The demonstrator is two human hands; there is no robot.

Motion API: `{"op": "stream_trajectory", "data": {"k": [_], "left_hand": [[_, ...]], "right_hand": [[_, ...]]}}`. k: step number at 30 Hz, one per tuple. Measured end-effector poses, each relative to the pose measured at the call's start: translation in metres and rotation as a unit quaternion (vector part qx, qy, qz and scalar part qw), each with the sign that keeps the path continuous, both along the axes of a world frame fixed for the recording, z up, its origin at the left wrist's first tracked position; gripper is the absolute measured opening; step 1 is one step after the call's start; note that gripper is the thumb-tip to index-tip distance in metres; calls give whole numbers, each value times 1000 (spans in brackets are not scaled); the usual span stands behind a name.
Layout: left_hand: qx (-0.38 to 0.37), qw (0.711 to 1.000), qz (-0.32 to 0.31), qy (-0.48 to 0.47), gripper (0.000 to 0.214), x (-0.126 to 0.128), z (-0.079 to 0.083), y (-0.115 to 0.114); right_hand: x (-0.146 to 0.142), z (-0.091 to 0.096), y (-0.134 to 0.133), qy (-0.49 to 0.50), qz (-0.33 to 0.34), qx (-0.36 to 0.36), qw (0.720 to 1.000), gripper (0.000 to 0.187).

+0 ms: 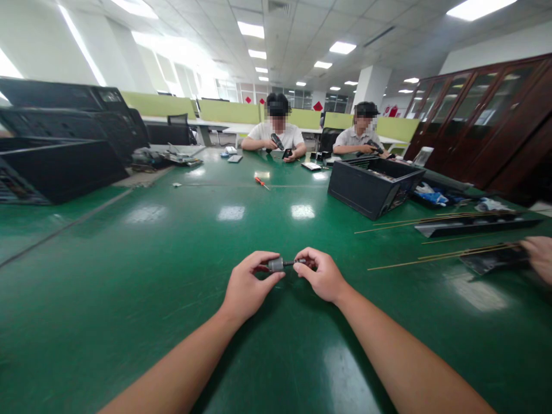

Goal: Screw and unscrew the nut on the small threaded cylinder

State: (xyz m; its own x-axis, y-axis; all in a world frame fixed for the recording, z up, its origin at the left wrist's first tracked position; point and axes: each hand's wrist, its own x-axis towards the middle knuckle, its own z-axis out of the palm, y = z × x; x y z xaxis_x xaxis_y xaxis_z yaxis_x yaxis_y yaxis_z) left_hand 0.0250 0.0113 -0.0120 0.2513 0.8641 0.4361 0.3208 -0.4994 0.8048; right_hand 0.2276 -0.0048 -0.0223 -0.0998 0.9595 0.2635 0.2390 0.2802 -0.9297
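Note:
Just above the tabletop, my left hand [246, 284] grips a small grey metal cylinder with a thin dark shaft [276, 264] between thumb and fingers. The shaft points right, and the piece lies roughly level. At the shaft's far end, my right hand [322, 275] pinches the tip with thumb and forefinger. Fingers hide parts of both ends, so the exact kind of the piece cannot be made out.
Across the green table [185, 230] lies an orange screwdriver [261, 182]. A black computer case [360, 187] and several thin brass-coloured rods [401, 264] are to the right. Dark cases [64, 167] stand left. Two people sit opposite; another person's hand [539, 259] reaches in at right.

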Motion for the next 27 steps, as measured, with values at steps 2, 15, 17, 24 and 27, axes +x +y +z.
{"op": "stream_trajectory", "data": {"k": [2,15,17,24,27], "left_hand": [[-1,1000,1,-1,30,0,-1,1],[-6,1000,5,-1,32,0,3,-1],[-3,1000,7,2,31,0,2,-1],[5,1000,12,2,30,0,1,1],[4,1000,14,-2,30,0,1,0]], "right_hand": [[0,-1,0,6,4,-2,1000,14],[1,-1,1,2,-2,4,1000,14],[1,0,1,-2,-4,5,1000,14],[0,1,-1,-3,-5,5,1000,13],[0,2,-1,-1,-4,4,1000,13]]}}
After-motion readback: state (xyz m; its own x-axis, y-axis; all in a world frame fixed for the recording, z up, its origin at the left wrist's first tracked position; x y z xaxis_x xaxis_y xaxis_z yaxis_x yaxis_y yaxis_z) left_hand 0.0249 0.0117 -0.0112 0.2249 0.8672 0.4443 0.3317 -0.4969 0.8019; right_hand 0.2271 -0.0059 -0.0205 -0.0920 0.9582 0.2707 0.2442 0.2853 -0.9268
